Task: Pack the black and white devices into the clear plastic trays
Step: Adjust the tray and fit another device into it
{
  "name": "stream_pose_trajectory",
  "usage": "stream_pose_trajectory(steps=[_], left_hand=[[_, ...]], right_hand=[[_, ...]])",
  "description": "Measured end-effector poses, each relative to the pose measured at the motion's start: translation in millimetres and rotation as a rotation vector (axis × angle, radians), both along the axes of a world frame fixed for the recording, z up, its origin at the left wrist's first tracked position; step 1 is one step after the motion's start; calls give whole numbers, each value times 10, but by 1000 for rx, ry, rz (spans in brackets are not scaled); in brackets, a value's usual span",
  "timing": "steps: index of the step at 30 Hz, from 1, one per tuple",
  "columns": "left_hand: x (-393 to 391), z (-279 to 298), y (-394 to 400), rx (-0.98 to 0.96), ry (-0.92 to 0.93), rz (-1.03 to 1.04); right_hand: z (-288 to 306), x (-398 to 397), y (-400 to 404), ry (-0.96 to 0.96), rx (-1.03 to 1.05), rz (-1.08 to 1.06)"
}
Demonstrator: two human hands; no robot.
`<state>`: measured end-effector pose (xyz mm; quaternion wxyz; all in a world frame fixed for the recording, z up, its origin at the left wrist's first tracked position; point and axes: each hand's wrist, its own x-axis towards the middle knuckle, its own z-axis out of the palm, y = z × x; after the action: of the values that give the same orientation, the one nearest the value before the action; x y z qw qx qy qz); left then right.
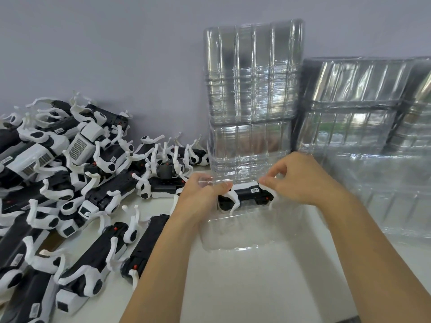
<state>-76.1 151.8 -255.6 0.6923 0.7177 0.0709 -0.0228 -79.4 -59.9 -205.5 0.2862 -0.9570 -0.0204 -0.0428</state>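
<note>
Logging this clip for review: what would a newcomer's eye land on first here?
Probably the heap of black and white devices sprawling over the table's left side. Next, the tall stacks of clear trays against the back wall, and in the centre the left hand and right hand seating one device in a clear tray.

head view | worn on head | faces forward-down | close over white table (256, 287)

Device pile (70, 183) left, tray stacks (251, 89) behind

device pile (58, 194) cut by left edge; right tray stack (373, 136) blurred
</note>
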Motion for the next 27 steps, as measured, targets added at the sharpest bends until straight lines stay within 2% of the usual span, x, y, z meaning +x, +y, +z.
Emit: stream_pose_trajectory(steps=[12, 19, 27], left_hand=[[-2, -1, -13, 1, -4, 15], [3, -10, -23, 3, 1, 28], [0, -15, -27, 32, 4, 43]], right_hand=[[-14, 10, 28, 14, 27, -32], [0, 0, -28, 104, 108, -16], [-23, 7, -12, 57, 22, 45]])
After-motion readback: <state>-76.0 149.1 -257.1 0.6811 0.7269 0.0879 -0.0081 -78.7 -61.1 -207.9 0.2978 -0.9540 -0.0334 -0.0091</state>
